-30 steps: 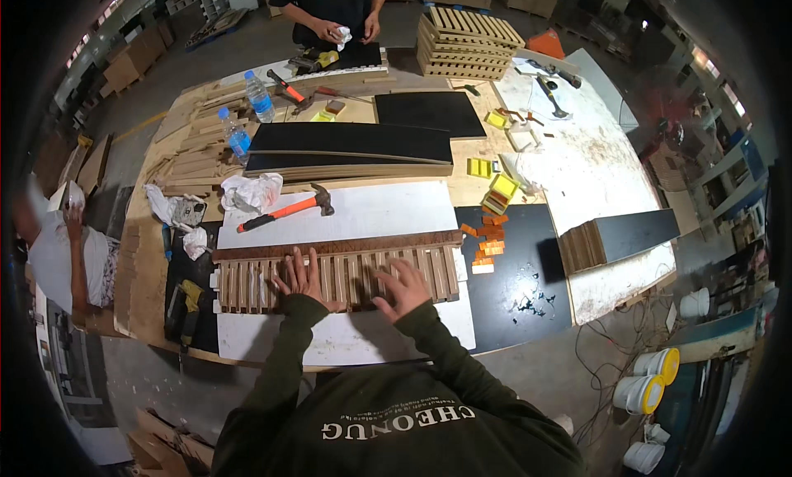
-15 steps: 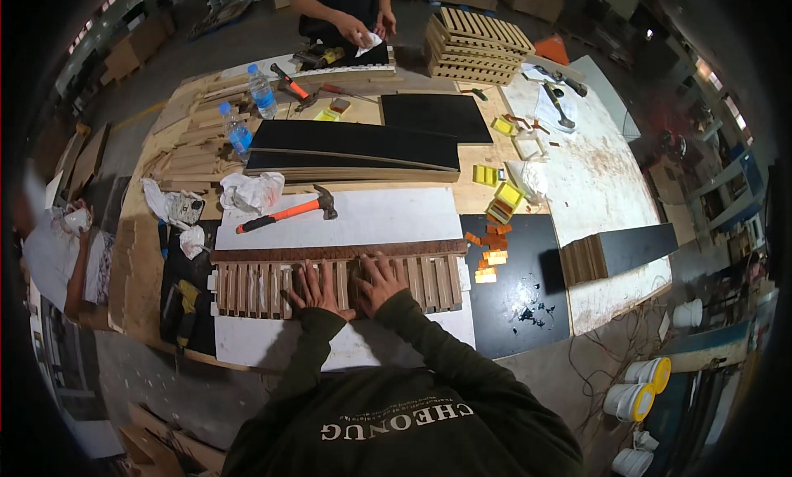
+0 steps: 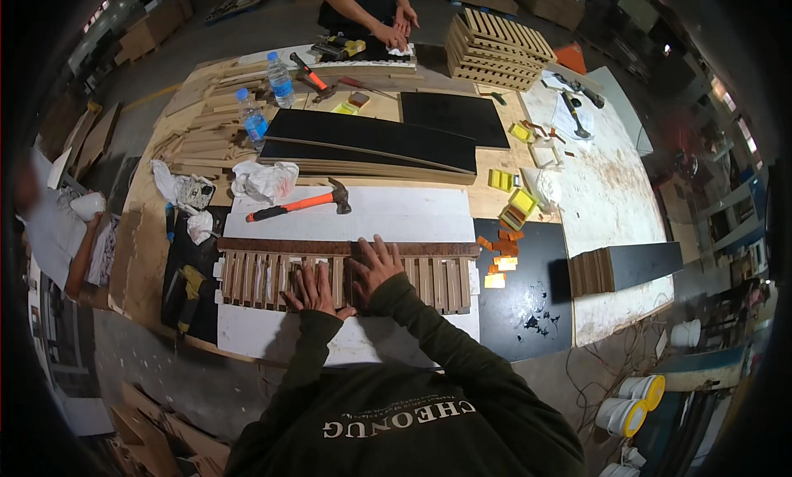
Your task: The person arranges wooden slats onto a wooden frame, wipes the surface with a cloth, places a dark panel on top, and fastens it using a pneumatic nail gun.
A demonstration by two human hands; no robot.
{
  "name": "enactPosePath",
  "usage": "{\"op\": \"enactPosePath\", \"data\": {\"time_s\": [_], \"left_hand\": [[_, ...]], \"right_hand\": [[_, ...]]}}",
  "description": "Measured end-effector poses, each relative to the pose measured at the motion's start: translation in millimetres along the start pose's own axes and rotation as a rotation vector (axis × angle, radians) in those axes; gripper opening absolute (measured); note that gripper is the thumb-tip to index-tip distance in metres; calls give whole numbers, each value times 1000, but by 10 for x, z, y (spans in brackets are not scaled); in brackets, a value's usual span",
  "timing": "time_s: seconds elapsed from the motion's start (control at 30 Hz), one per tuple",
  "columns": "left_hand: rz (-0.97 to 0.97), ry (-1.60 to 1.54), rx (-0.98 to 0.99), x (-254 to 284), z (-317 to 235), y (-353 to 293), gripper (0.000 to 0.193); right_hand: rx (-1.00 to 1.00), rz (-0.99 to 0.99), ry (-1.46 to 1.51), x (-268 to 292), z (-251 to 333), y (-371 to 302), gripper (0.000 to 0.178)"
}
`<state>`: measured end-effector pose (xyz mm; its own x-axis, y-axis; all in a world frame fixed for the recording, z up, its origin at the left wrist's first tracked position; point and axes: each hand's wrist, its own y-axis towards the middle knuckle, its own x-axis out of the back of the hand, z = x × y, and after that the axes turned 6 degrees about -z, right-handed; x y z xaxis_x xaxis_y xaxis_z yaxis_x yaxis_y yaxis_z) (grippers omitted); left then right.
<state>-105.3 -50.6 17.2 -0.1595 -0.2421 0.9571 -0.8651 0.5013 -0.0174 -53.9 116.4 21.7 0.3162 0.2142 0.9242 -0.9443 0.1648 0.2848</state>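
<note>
A slatted wooden panel [image 3: 437, 283] lies in front of me, its many short slats running side by side away from me. Along its far edge runs a dark brown wooden strip [image 3: 280, 247]. My left hand [image 3: 312, 289] rests flat on the slats near the middle, fingers spread. Just to its right, my right hand [image 3: 376, 267] also lies spread, reaching farther so that its fingertips are over the brown strip. Neither hand grips anything. A white board [image 3: 404, 209] is under the panel, and a hammer [image 3: 301, 203] with an orange and black handle lies on it beyond the strip.
Long black-faced boards [image 3: 363, 143] are stacked beyond the hammer. Crumpled white cloth [image 3: 262, 180] and two water bottles [image 3: 280, 81] stand left of them. Orange pieces [image 3: 505, 263] lie to the right. Across the table a co-worker's hand [image 3: 392, 37] presses a white cloth.
My right hand has slid farther from me, its fingertips now over the brown strip. My left hand stays about where it was. The co-worker's hand with the cloth has moved down onto their workpiece.
</note>
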Motion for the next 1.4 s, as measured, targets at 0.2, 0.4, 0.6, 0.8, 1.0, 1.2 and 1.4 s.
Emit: {"op": "enactPosePath", "data": {"time_s": [0.2,0.4,0.6,0.8,1.0,1.2,1.4], "left_hand": [[22,-28,28,71,-23,24,122],[-39,-42,-4,71,74,-54,123],[-6,-109,-80,103,-237,-79,113],[32,-149,-147,203,-429,-93,109],[-9,-199,-118,195,-308,-171,105],[-2,-209,-180,105,-353,-187,104],[24,-151,-124,102,-272,-167,105]], "right_hand": [[49,2,34,64,70,-175,38],[-284,-79,86,517,-329,-635,44],[-429,21,-117,741,-876,-871,53],[-380,-77,-137,618,-900,-895,45],[-415,85,-101,827,-950,-1074,44],[-417,-47,-141,669,-1085,-1058,47],[-361,-6,-154,784,-1037,-1231,46]]}}
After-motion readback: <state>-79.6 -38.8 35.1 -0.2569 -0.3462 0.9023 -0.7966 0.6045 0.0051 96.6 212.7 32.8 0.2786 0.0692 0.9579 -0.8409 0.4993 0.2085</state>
